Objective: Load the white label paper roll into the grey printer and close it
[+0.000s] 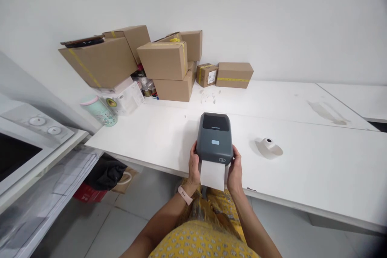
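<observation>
A dark grey label printer (214,145) is at the front edge of the white table, between my two hands. White label paper (212,174) sticks out of its front and hangs toward me. My left hand (194,167) grips the printer's left front side, with a pink band on the wrist. On the opposite side, my right hand (235,169) is closed around the right front corner. The fingertips of both hands are partly hidden behind the printer's sides. To the right lies a white cone-shaped piece (269,148) with a dark hole in its top.
Stacked cardboard boxes (163,62) stand at the back left. Two smaller boxes (234,75) sit against the wall. A mint tumbler (101,111) stands at the table's left end. Further left is a white microwave (36,129). Below lies a black bag (105,173).
</observation>
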### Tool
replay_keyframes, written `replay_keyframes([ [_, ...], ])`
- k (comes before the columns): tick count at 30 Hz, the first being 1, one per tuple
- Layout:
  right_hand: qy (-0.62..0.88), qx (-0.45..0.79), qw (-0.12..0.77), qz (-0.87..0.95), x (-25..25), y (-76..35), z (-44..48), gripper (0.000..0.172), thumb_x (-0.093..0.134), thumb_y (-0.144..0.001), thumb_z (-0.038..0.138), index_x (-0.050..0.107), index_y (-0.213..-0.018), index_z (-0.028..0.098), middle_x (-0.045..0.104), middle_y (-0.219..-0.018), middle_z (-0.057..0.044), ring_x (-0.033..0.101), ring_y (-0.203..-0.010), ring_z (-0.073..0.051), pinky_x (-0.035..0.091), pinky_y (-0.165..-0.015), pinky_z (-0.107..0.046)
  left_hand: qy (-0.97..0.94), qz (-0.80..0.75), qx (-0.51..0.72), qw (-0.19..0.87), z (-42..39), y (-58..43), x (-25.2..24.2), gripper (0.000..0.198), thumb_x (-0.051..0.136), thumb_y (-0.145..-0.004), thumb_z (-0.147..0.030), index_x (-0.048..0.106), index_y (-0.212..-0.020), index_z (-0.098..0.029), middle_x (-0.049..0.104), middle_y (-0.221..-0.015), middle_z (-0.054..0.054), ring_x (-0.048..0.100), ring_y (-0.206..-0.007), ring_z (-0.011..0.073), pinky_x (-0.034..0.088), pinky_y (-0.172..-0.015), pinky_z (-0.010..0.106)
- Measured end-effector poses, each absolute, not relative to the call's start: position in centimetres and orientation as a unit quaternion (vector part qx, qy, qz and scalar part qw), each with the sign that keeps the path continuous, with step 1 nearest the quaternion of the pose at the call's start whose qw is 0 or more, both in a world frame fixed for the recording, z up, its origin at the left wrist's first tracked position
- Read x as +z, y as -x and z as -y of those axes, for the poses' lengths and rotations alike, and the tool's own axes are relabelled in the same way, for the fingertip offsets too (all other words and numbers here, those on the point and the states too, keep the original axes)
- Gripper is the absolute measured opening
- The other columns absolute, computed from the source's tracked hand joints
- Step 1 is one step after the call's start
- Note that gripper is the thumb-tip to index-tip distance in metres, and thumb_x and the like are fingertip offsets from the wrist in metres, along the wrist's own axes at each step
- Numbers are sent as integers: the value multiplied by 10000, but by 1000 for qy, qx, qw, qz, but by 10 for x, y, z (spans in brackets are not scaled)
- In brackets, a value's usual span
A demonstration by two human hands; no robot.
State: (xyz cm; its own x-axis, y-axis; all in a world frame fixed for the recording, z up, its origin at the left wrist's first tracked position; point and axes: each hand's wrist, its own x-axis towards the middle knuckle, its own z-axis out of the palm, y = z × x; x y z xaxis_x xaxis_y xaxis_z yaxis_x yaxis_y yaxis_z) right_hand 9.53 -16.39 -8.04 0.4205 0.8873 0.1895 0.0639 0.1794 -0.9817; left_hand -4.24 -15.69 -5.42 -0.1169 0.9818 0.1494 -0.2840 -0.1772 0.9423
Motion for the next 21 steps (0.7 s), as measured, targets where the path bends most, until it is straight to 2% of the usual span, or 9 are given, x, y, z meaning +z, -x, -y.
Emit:
replay_keyframes([
  [10, 591, 289, 631, 411, -79, -92, 166, 596, 226, -993, 555, 405, -1489, 277, 565, -1402, -76, 522, -1283, -270, 455, -1029, -453, -425, -410, 638, 494, 155, 42, -54, 583, 334, -988, -593, 426, -1437, -233, 467, -1501, 108, 448, -1381, 233, 377, -1148, 389],
  [17, 619, 260, 604, 429, -66, -93, 166, 621, 208, -997, 577, 405, -1469, 224, 457, -1468, -132, 410, -1370, -291, 328, -1127, -526, -469, -450, 609, 455, 157, 45, -48, 571, 293, -1005, -575, 420, -1446, -237, 419, -1534, 102, 395, -1417, 219, 320, -1189, 390],
  [21, 614, 241, 595, 459, -66, -97, 165, 622, 227, -997, 588, 393, -1475, 226, 443, -1477, -134, 387, -1384, -293, 303, -1140, -546, -459, -456, 608, 460, 156, 45, -46, 619, 316, -981, -624, 419, -1456, -242, 408, -1548, 97, 367, -1441, 215, 303, -1201, 377],
])
